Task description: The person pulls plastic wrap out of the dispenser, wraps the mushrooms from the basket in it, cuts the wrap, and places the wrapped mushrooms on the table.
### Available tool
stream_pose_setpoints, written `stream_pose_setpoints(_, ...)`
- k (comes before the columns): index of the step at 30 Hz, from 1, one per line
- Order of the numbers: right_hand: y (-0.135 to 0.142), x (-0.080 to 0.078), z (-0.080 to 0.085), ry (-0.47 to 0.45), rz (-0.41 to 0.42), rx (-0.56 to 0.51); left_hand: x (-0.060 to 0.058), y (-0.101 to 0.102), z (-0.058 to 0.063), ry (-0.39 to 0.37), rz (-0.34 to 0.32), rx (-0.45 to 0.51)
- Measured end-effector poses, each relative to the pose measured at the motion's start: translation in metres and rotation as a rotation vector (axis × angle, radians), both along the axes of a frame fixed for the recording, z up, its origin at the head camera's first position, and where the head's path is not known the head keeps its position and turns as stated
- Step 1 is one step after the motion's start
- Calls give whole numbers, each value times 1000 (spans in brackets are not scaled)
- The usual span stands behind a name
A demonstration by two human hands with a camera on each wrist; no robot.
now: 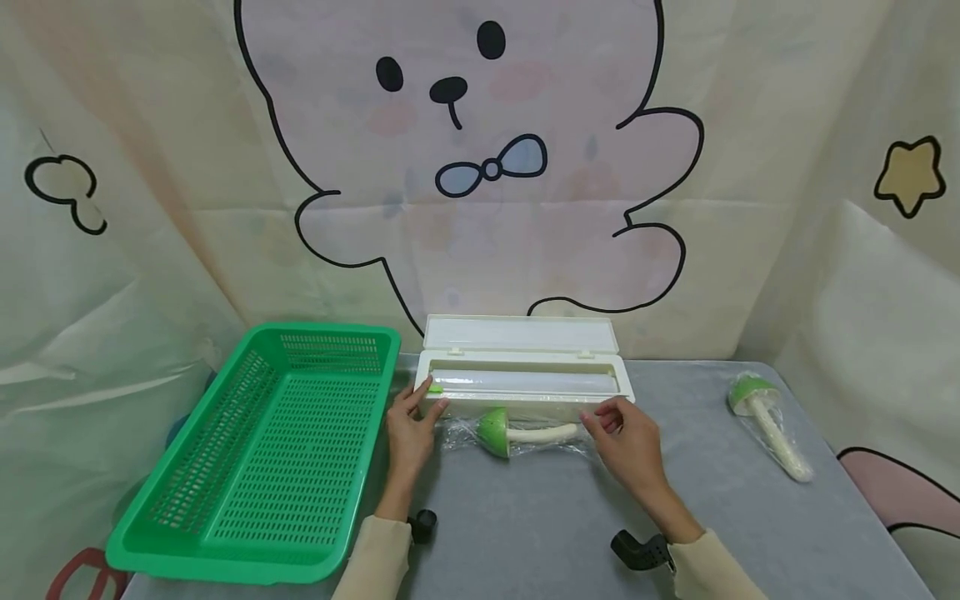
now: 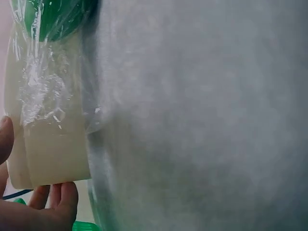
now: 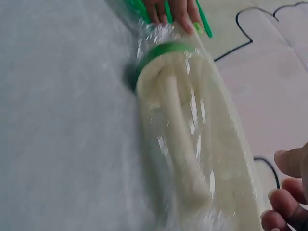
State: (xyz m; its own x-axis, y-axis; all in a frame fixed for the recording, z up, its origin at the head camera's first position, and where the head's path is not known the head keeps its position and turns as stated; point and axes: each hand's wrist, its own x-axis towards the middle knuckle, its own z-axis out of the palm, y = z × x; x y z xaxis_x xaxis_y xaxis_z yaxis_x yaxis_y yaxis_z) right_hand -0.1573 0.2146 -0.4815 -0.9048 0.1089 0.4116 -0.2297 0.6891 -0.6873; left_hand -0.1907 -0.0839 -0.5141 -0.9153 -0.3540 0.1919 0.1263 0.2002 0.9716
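A white cling film dispenser (image 1: 525,408) lies at the back of the table with its lid (image 1: 521,333) raised and a film roll (image 1: 525,382) inside. My left hand (image 1: 411,429) grips its left end, a finger beside the lime-green slider (image 1: 436,388). In front of the dispenser lies a green-capped mushroom (image 1: 493,432), stem to the right, under clear film (image 3: 161,144). At the dispenser's right front corner is my right hand (image 1: 628,442), fingers loosely bent. In the right wrist view, a gap shows between its thumb (image 3: 291,162) and fingers, with nothing visible there.
A large green plastic basket (image 1: 281,475) stands on the left, close to my left forearm. Another green-capped mushroom (image 1: 772,429), wrapped in film, lies at the table's right side. Behind the table hangs a curtain (image 1: 487,242) printed with a cartoon bear.
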Motion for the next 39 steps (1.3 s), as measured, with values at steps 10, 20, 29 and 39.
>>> stream_pose_setpoints(10, -76, -42, 22, -67, 354, 71, -6, -11, -6, -40, -72, 117)
stream_pose_setpoints(20, -141, -76, 37, -222, 519, 209, -6, -12, -4, -78, -137, 201)
stream_pose_setpoints(29, -167, -84, 37, -287, 397, 241, -7, -15, -5, -87, -137, 215)
stream_pose_setpoints(39, -175, -85, 31, -306, 261, 266, -7, -17, -5, -76, -153, 208)
